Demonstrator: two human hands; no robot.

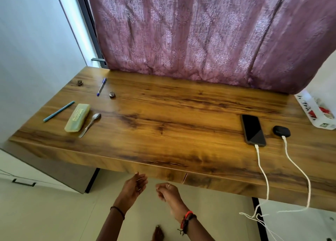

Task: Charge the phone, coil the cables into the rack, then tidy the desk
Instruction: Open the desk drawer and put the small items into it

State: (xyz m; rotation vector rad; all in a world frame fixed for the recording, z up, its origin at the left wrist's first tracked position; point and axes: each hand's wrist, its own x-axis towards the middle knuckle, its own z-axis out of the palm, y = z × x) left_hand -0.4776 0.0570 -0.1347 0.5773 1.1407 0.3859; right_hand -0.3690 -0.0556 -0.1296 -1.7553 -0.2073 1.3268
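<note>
Head view looks down on a wide bench (pixel 181 117) of glossy wood-grain laminate. From where I stand the phone (pixel 253 130) lies flat and face up near its right end, a thin dark slab with a white cable (pixel 261 170) plugged into its near edge. That lead runs over the front lip and drops toward the floor, where it meets a second cable (pixel 298 170), also white, in a loose snarl. The second one comes from a small black earbud case (pixel 281 131) just beside the phone. Both leads look soft, light and limp. I would judge they coil easily but spring loose, so take the stiff plug first, then gather loop by loop. The phone looks smooth and slippery, best held by its long edges. No rack shows from here. Both hands hang below the bench's front edge, touching nothing: the left hand (pixel 134 186) is loosely spread, and the right hand (pixel 166 190) has slack, half-curled fingers around nothing. Far to the left lie the bits for tidying: a rounded yellow plastic case (pixel 77 117), a shiny metal spoon (pixel 90 125) just beside it, a slim teal pencil (pixel 59 111) and a blue pen (pixel 101 87). All look light and rigid, and the round ones could roll. A mauve patterned curtain (pixel 200 32) hangs behind.
</note>
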